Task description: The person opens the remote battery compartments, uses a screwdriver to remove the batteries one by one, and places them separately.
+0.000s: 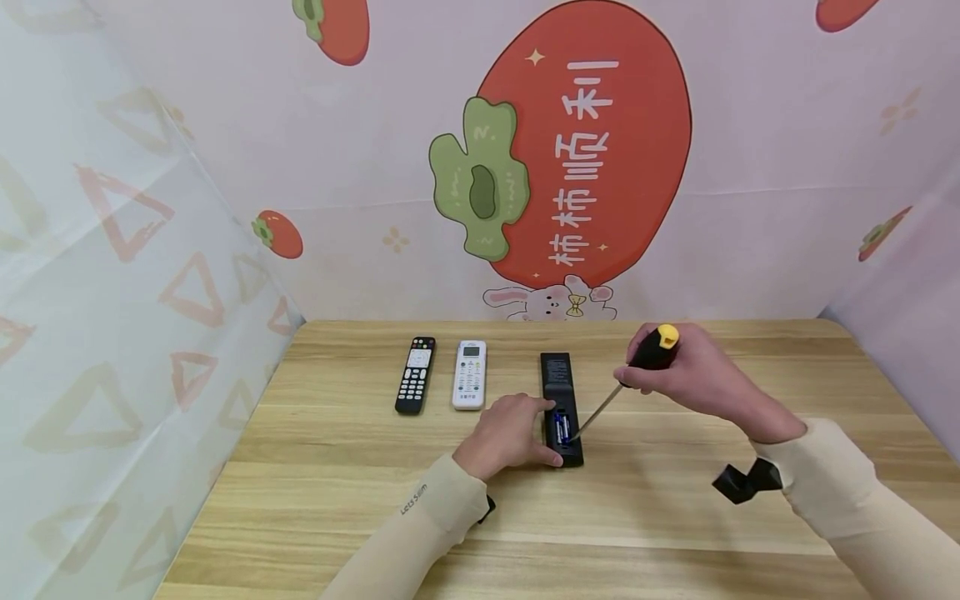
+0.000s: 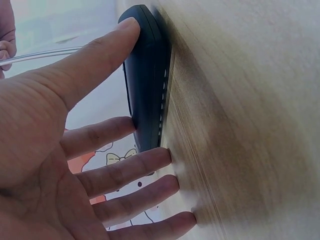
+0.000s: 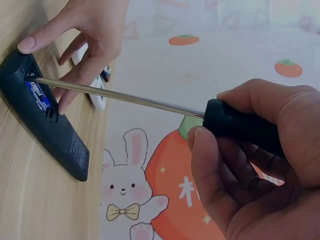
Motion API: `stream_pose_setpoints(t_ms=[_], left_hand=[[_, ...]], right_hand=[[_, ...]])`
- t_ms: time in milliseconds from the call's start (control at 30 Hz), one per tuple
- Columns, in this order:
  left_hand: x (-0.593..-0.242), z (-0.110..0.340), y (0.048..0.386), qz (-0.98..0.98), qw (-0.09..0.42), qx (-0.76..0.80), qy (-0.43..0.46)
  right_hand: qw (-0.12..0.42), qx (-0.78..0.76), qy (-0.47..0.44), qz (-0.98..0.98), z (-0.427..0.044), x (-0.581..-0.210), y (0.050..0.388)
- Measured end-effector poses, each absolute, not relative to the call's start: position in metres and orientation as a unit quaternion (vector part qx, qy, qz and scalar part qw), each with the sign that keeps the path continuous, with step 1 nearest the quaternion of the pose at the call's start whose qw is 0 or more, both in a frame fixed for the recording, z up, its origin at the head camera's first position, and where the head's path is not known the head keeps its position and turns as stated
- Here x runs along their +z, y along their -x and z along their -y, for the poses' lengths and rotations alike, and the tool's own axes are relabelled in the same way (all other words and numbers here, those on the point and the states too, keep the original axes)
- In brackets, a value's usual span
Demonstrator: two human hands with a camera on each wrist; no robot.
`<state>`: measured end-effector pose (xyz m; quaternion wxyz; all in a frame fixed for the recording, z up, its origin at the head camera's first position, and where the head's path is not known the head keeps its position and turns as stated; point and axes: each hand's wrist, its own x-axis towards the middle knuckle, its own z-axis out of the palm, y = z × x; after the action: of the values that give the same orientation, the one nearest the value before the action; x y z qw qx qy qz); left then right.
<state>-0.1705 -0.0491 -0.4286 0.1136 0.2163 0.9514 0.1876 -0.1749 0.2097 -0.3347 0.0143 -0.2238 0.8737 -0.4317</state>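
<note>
A black remote control [image 1: 556, 377] lies face down on the table with its battery compartment uncovered. Blue-and-silver batteries [image 3: 38, 95] sit inside the compartment. My left hand [image 1: 510, 431] rests by the remote's left side, thumb on its near end and index finger touching it farther up. In the left wrist view the other fingers [image 2: 137, 172] are stretched out toward the tabletop. My right hand [image 1: 701, 371] grips a screwdriver [image 3: 150, 102] by its black handle with a yellow end. The screwdriver's tip reaches into the compartment at the near end of the batteries.
To the left on the wooden table [image 1: 315, 500] lie a black remote with white buttons [image 1: 415, 375] and a white remote with a small display [image 1: 469, 375]. A patterned cloth backdrop [image 1: 360, 167] stands behind the table and along its sides.
</note>
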Motion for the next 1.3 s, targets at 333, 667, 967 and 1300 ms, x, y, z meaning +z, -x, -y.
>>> stream_pose_setpoints(t_ms=[333,667,967,1300], left_hand=[[-0.429,0.049,0.171,-0.95,0.115,0.194,-0.217],[-0.43,0.049,0.171,-0.949,0.116,0.196,-0.219],[-0.428,0.05,0.171,-0.949,0.117,0.196,-0.219],[-0.427,0.049,0.171,-0.949,0.114,0.196,-0.22]], right_hand=[[-0.004,-0.402,0.241,-0.884,-0.197,-0.326,0.167],[0.0,-0.388,0.201,-0.9,-0.193,-0.324,0.164],[-0.059,-0.383,0.247,-0.888,-0.19,-0.328,0.149],[-0.139,-0.384,0.35,-0.843,-0.182,-0.334,0.134]])
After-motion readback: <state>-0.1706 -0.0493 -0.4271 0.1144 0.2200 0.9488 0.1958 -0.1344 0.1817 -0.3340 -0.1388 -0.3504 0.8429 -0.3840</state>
